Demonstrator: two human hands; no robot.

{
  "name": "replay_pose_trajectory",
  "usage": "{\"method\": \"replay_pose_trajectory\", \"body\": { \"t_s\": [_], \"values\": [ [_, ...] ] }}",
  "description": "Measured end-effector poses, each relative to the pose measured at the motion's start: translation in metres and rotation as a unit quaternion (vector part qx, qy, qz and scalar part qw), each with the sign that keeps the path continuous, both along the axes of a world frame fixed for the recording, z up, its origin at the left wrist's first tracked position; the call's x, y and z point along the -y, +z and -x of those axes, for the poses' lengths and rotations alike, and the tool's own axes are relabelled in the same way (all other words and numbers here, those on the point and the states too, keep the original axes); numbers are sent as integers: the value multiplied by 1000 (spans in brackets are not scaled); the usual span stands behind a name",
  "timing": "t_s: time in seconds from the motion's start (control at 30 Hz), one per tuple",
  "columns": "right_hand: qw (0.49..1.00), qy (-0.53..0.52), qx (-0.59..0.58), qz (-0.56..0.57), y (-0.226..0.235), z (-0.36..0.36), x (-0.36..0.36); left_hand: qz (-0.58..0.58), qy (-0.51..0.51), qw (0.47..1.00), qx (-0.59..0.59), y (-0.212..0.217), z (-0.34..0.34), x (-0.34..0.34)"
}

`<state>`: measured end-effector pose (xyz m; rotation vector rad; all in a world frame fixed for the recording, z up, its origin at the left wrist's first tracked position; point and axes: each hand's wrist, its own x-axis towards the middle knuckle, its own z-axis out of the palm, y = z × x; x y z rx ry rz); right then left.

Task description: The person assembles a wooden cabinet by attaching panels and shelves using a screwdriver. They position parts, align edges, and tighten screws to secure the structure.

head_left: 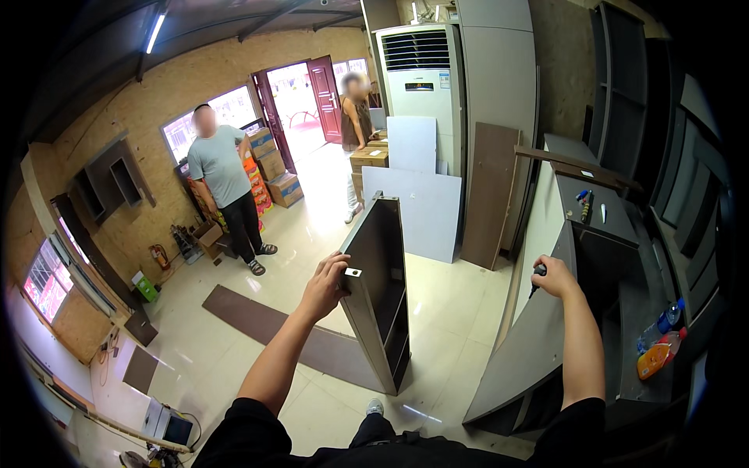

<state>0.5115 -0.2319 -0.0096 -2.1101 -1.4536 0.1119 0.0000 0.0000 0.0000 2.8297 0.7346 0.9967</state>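
My left hand (324, 285) is closed over the near top corner of a tall dark cabinet frame (378, 290) that stands upright on the floor in front of me. A small hole shows in the pale corner piece beside my fingers. Off to the right, my right hand (555, 277) is wrapped round the dark handle of a screwdriver (535, 285), whose shaft points down. That hand is next to a large grey cabinet (538, 343) with a dark, open inside. A few small tools, among them a marker-like yellow and black one (586, 209), lie on its far top.
A brown board (289, 339) lies on the floor behind the cabinet frame. White panels (421, 210) lean by the air conditioner (419, 101). Bottles (659, 351) stand at my right. One person (222, 164) stands at the left, another (356, 129) near the open door, beside cardboard boxes (285, 189).
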Motion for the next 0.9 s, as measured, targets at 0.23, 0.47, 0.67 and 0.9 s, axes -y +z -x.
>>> {"method": "replay_pose_trajectory", "body": {
  "t_s": [0.23,0.47,0.67,0.9],
  "values": [
    [1000,-5,-3,13,6,5,0,-13,-2,1000,2,0,0,-1],
    [1000,-10,-3,15,4,4,-2,-5,2,1000,3,-1,0,-1],
    [1000,-10,-3,22,-1,-1,-1,17,-17,1000,10,2,-3,2],
    [1000,-9,-6,10,2,3,-3,20,55,996,62,-9,-16,9]
  ]
}}
